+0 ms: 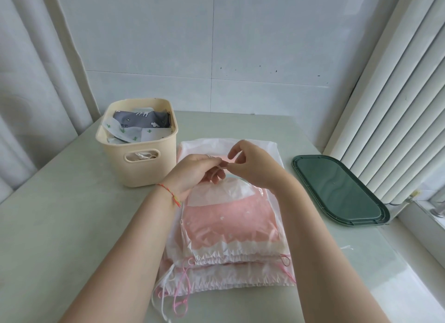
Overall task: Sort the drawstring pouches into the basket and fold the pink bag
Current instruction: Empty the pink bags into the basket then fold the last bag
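Pale green smooth desk point(60, 226): carries all items listed.

Cream plastic basket with cut-out handles point(139, 163): near far left corner of desk. Holds a grey printed fabric pouch point(142, 120) and white pouches with small green cactus print point(130, 131); white cord visible through front handle slot.

Stack of pink-and-white translucent drawstring pouches point(228, 224): centre of desk, just right of basket. Gathered, pleated openings face near edge; pink and white drawstrings point(178, 296) trail over near edge side. Larger white translucent bag point(265, 149) beneath, showing at far end of stack.

Left hand point(192, 173): above far end of stack, fingers curled, pinching a thin white cord point(218, 169) at fingertips. Red braided thread bracelet point(168, 192) on wrist.

Right hand point(255, 163): facing left hand, thumb and forefinger pinching same cord where fingertips of both hands meet; remaining fingers raised and loosely bent.

Dark green rounded rectangular plastic lid point(342, 190): flat near right edge of desk, well apart from stack.

White vertical blinds point(397, 106): beyond right edge. Pale curtain point(36, 82): beyond left edge.
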Demonstrator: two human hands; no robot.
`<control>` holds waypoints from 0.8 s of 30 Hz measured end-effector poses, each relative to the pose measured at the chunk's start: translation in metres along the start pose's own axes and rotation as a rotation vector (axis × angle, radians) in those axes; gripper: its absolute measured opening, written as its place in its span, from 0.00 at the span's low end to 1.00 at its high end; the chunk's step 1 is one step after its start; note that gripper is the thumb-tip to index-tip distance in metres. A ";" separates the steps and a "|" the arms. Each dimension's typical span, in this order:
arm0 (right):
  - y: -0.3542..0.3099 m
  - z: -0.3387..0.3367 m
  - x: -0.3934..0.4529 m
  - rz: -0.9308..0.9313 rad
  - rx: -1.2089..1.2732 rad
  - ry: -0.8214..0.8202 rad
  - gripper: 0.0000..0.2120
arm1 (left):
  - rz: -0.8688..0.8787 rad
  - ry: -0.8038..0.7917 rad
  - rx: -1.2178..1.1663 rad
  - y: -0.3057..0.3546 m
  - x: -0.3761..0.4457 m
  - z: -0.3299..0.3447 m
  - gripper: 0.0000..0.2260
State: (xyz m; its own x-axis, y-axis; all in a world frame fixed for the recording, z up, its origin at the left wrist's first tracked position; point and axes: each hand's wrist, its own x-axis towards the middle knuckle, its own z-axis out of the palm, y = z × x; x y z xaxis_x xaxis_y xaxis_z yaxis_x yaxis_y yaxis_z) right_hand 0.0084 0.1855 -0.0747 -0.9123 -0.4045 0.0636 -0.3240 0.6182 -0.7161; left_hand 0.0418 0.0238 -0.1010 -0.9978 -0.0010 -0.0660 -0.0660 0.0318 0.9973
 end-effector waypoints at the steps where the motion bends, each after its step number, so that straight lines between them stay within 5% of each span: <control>1: 0.000 -0.001 0.000 0.008 -0.035 -0.004 0.06 | -0.012 0.003 -0.022 -0.001 0.000 -0.001 0.12; 9: -0.004 0.001 -0.003 0.005 -0.067 -0.087 0.10 | 0.000 0.051 -0.148 -0.005 0.003 -0.009 0.04; 13: -0.004 0.000 -0.004 0.003 -0.075 -0.115 0.10 | 0.009 0.043 -0.116 -0.005 0.002 -0.011 0.08; 18: -0.001 -0.004 0.000 -0.108 0.075 0.178 0.02 | 0.048 0.017 -0.081 -0.003 0.000 -0.010 0.10; 24: 0.008 0.011 0.003 -0.055 0.120 -0.066 0.11 | 0.073 -0.030 0.013 0.000 -0.004 -0.005 0.12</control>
State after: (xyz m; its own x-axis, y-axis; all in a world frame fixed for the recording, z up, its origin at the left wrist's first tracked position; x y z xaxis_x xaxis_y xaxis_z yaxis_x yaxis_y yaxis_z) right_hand 0.0060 0.1820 -0.0877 -0.8743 -0.4814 0.0619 -0.3373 0.5109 -0.7907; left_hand 0.0462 0.0188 -0.1001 -0.9995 0.0322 0.0062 0.0076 0.0437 0.9990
